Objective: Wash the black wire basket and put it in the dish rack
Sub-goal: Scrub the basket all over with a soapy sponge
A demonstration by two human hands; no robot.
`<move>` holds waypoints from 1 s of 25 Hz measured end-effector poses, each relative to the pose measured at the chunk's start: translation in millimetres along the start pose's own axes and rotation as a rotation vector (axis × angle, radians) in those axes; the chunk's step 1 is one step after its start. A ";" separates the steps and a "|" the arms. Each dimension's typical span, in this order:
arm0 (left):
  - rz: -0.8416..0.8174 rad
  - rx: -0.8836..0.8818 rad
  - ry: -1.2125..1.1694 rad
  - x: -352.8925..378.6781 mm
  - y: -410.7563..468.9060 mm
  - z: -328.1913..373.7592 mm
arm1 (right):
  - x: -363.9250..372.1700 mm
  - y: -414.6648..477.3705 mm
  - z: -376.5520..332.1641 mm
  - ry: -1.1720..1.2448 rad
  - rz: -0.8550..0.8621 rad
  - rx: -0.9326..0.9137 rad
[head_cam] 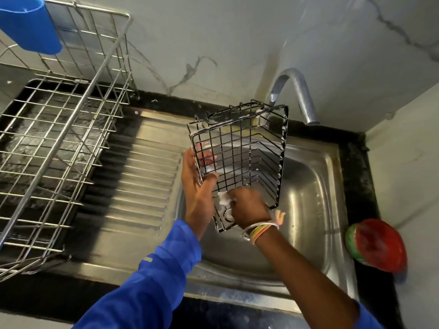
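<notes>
Above the sink (311,200), one black wire basket (240,148) is grasped at its side by the left hand (198,179), the right hand (249,206) clenching one foamy pad (224,198) against it; one dish rack (64,131) stands left.

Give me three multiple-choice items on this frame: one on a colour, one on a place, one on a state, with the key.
1. What colour is the cup at the far end of the dish rack?
A. Blue
B. Yellow
C. White

2. Where is the black wire basket?
A. In the dish rack
B. Held above the sink
C. Under the counter

3. What state is the basket in?
A. Filled with plates
B. Soapy, with white foam on its wires
C. Crushed flat

Key:
1 A: the cup is plainly blue.
2 B: the left hand grips the basket's edge over the basin.
3 B: foam clings to the basket's top rim and side wires.
</notes>
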State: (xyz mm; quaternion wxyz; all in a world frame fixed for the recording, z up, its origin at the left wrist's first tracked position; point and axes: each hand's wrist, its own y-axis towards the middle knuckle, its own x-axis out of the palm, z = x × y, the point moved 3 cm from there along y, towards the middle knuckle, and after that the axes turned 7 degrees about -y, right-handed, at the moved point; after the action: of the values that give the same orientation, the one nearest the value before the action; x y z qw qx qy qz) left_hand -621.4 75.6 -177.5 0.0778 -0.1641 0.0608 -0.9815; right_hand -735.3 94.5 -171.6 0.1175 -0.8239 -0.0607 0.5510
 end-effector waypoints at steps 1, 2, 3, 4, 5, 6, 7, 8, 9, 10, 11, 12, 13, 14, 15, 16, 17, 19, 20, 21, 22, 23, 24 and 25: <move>0.022 0.001 -0.001 -1.9 0.0 -1.2 | -3.5 5.1 8.7 -0.047 -0.019 0.042; 0.045 -0.002 0.008 -2.5 0.5 -0.7 | -7.7 8.1 9.6 -0.064 -0.022 0.064; 0.061 -0.001 0.023 -2.4 1.2 0.0 | -9.3 7.4 2.8 -0.049 -0.017 0.029; 0.065 -0.005 0.036 -1.4 1.7 0.8 | -8.5 3.2 -9.9 -0.021 -0.023 -0.041; 0.054 -0.010 0.037 0.4 2.3 1.3 | -5.5 -2.0 -20.4 -0.003 -0.048 -0.108; 0.043 -0.014 0.027 0.3 2.9 2.0 | -4.1 -7.5 -24.3 0.010 -0.078 -0.141; 0.026 -0.010 0.003 -0.5 4.2 2.2 | -2.2 -11.3 -19.5 0.021 -0.124 -0.124; 0.014 0.006 -0.018 -1.9 5.9 3.3 | -2.5 -13.5 -12.0 0.043 -0.177 -0.086; 0.007 0.026 -0.026 -2.2 7.2 6.4 | -4.3 -15.4 -5.6 0.068 -0.221 -0.050; 0.018 0.041 -0.030 -1.9 7.3 9.3 | -5.4 -16.0 -0.6 0.074 -0.242 -0.018; 0.035 0.041 -0.045 -0.7 5.8 11.2 | -6.5 -14.7 1.4 0.067 -0.228 0.005; 0.059 0.031 -0.072 1.0 3.4 12.7 | -9.4 -11.2 -2.1 0.053 -0.183 0.025; 0.078 0.018 -0.083 2.6 0.2 12.9 | -12.6 -6.6 -7.4 0.041 -0.130 0.037; 0.078 0.000 -0.072 3.9 -2.8 12.3 | -14.0 -3.1 -13.5 0.051 -0.100 0.032; 0.059 -0.010 -0.050 4.3 -3.7 11.3 | -11.9 -1.4 -17.3 0.078 -0.115 0.003; 0.023 -0.007 -0.027 3.9 -1.5 12.2 | -11.2 -2.1 -17.7 0.094 -0.169 -0.025; -0.016 0.006 0.000 2.1 3.0 14.8 | -12.9 -5.1 -14.6 0.089 -0.219 -0.037; -0.070 0.061 0.043 -2.6 12.8 22.7 | -22.9 -6.5 2.7 -0.030 -0.154 0.001; -0.096 0.082 0.062 -4.0 16.8 26.4 | -29.2 -3.7 11.7 -0.130 -0.059 0.002; -0.130 0.098 0.079 -3.4 19.6 29.3 | -35.3 -0.8 16.4 -0.207 0.003 -0.016; -0.160 0.111 0.094 -0.7 20.8 31.7 | -37.0 1.1 16.7 -0.251 0.005 -0.024; -0.179 0.120 0.111 2.7 19.8 34.3 | -31.8 1.5 13.1 -0.285 -0.033 -0.016; -0.188 0.132 0.119 7.9 17.2 36.5 | -24.2 -0.4 9.9 -0.290 -0.054 0.003; -0.192 0.148 0.125 13.0 14.1 39.0 | -17.2 -2.1 6.1 -0.275 -0.049 0.028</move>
State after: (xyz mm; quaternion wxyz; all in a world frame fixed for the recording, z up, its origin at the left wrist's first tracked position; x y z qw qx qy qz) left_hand -618.8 55.9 -138.9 -0.0086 -0.1016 -0.0228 -0.9945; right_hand -747.5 93.4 -157.9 0.1327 -0.7372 -0.0886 0.6566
